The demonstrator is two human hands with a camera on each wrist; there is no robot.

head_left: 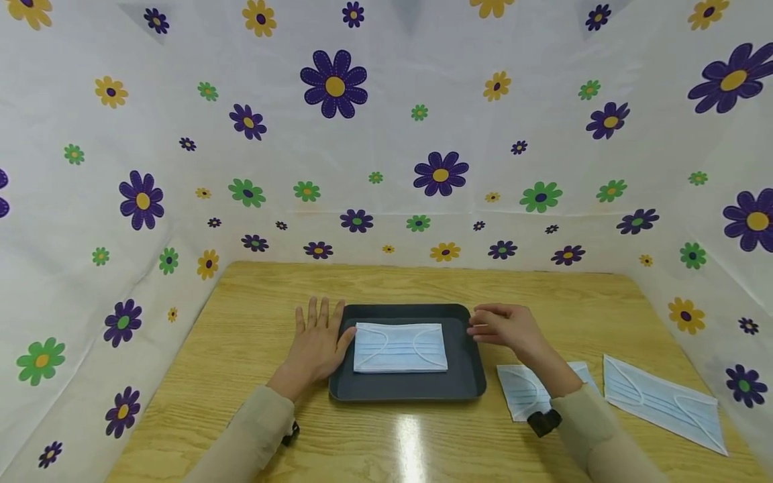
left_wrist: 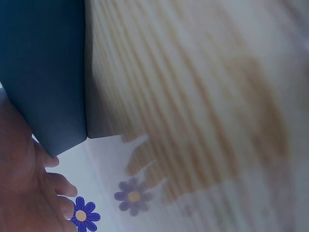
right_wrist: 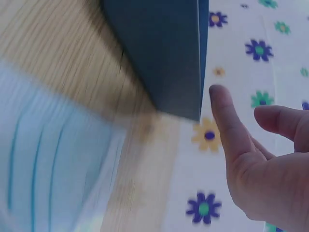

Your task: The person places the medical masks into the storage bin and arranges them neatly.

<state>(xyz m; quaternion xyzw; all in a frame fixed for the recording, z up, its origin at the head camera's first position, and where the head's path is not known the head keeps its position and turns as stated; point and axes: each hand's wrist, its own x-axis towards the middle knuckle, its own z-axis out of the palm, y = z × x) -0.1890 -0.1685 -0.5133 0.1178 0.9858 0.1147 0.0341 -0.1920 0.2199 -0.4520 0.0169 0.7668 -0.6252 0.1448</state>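
Note:
A dark grey tray (head_left: 410, 389) lies on the wooden table, with a pale blue face mask (head_left: 400, 349) flat inside it; slight layering at its lower edge hints at more than one. My left hand (head_left: 318, 342) spreads its straight fingers along the tray's left side, thumb over the rim by the mask. At the right rim hovers my right hand (head_left: 510, 330), fingers loosely bent and nothing held. In the left wrist view the hand (left_wrist: 29, 179) is next to the tray's wall (left_wrist: 48, 72). The right wrist view has the hand (right_wrist: 265, 164) apart from the tray (right_wrist: 164, 63).
Partly under my right forearm lies a second face mask (head_left: 519, 389). Another mask (head_left: 664, 402) rests slanted near the table's right edge. White cloth (head_left: 386, 134) printed with flowers walls in the back and both sides of the table (head_left: 272, 288).

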